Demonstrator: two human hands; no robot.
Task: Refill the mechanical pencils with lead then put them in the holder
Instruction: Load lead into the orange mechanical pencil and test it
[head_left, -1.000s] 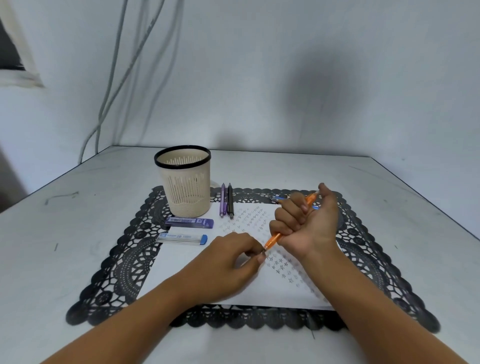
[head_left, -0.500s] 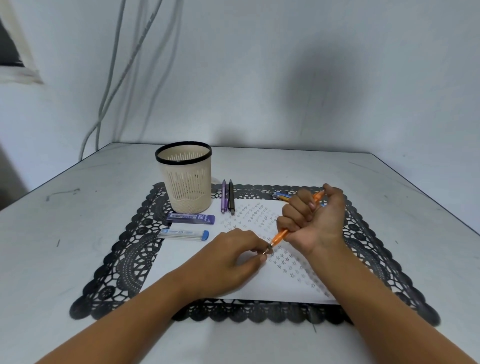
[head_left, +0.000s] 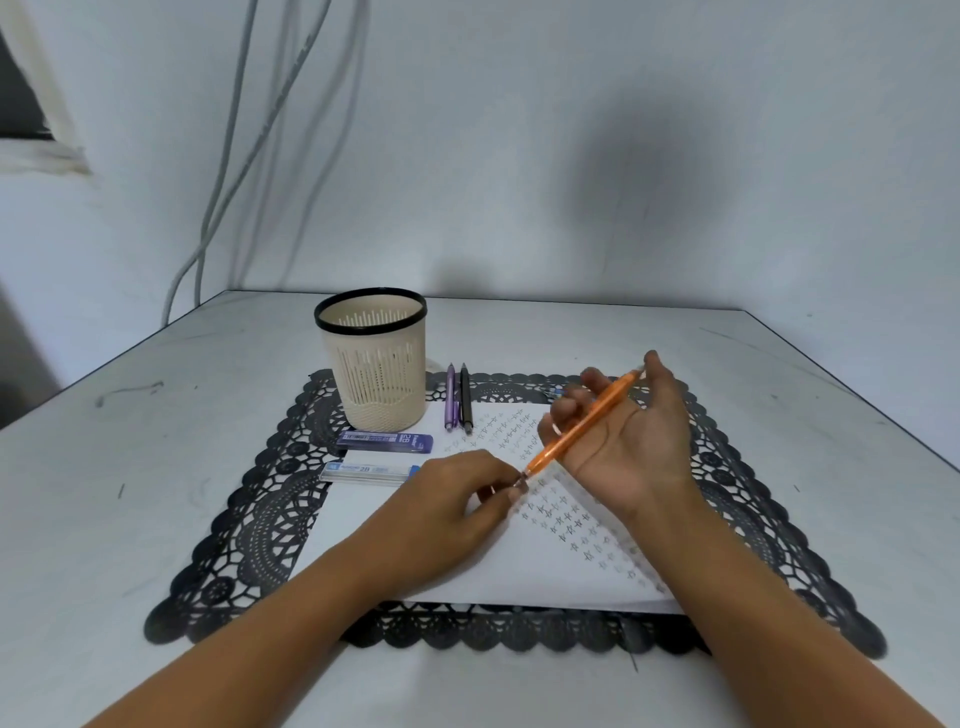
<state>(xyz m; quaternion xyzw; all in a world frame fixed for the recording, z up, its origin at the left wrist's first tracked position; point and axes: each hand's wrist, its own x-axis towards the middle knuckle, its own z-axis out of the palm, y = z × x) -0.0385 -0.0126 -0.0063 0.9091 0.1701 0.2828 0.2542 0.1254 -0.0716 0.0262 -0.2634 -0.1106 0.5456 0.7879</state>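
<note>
Change: the right hand has loosened from a fist; the orange pencil now lies across its half-curled fingers, thumb on the cap.
Progress: early, it seems; no pencil shows in the holder.
Room: grey walls, hanging cables.
Table: white, black lace mat at centre, holder on its far-left corner.
Left hand: pinches the pencil's tip.

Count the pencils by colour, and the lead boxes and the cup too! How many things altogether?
Orange pencil: 1
Purple pencil: 1
Black pencil: 1
Lead boxes: 2
Holder cup: 1
Total: 6
A blue bit beyond the right hand is too hidden to count.
</note>
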